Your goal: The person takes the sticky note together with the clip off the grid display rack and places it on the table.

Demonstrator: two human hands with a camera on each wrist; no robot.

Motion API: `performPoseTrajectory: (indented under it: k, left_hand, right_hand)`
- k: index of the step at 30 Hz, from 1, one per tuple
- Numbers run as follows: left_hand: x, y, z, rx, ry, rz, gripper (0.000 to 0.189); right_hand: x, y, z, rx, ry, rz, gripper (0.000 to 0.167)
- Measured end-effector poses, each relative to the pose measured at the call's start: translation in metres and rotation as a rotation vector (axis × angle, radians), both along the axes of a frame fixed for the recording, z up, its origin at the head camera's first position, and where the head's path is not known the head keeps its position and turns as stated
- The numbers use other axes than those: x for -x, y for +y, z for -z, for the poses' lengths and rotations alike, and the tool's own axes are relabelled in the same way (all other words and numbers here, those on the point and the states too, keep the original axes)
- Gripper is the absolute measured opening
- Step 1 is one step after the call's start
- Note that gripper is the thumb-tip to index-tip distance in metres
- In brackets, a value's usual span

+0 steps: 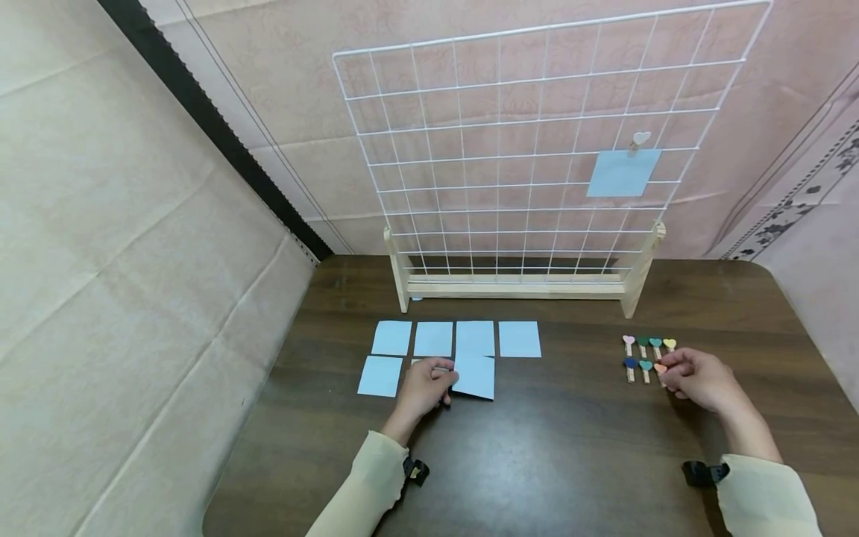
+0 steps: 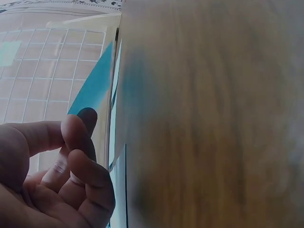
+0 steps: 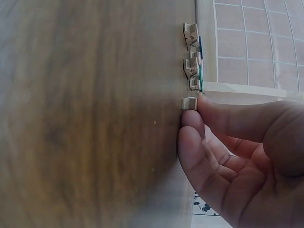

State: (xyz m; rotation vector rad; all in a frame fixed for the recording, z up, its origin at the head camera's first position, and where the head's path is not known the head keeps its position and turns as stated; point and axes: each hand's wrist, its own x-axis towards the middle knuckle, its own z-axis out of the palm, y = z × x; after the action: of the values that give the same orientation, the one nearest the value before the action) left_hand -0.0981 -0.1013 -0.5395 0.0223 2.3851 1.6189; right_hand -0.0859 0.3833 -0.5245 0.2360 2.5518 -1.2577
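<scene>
With thumb and fingertips, my left hand (image 1: 423,389) pinches the left edge of a blue paper card (image 1: 475,377). The card is tilted, partly raised off the table, and shows above the fingertips in the left wrist view (image 2: 92,83). Several more blue cards (image 1: 392,338) lie in rows about it, one mostly hidden by this hand. At the right, my right hand (image 1: 701,382) pinches a small wooden clothespin with an orange heart (image 1: 661,368). Other heart clothespins (image 1: 631,363) lie in two rows just left of those fingers.
Behind the cards stands a white wire grid (image 1: 496,156) in a pale wooden stand (image 1: 517,289). A blue card (image 1: 622,174) hangs from its right side by a white heart clothespin (image 1: 640,139). The brown table (image 1: 537,462) meets fabric-covered walls at the back and left.
</scene>
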Motion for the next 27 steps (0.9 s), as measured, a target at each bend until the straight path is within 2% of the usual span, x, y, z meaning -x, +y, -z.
performPoseTrajectory:
  k: [7, 14, 21, 27]
  left_hand:
    - [0.000, 0.001, 0.003, -0.021, -0.002, 0.008, 0.034]
    - [0.000, 0.002, 0.003, 0.057, -0.011, 0.052, 0.021]
    - [0.003, 0.002, 0.002, 0.118, -0.050, 0.085, 0.024]
    - [0.004, 0.001, 0.002, 0.151, -0.048, 0.089, 0.025]
  right_hand:
    - [-0.001, 0.000, 0.002, -0.014, 0.033, -0.004, 0.027]
    - [-0.005, -0.003, 0.002, -0.060, 0.088, -0.003, 0.033]
    - [-0.007, -0.008, -0.003, -0.084, 0.116, -0.013, 0.035]
    - [-0.008, -0.011, -0.006, -0.103, 0.114, -0.024, 0.044]
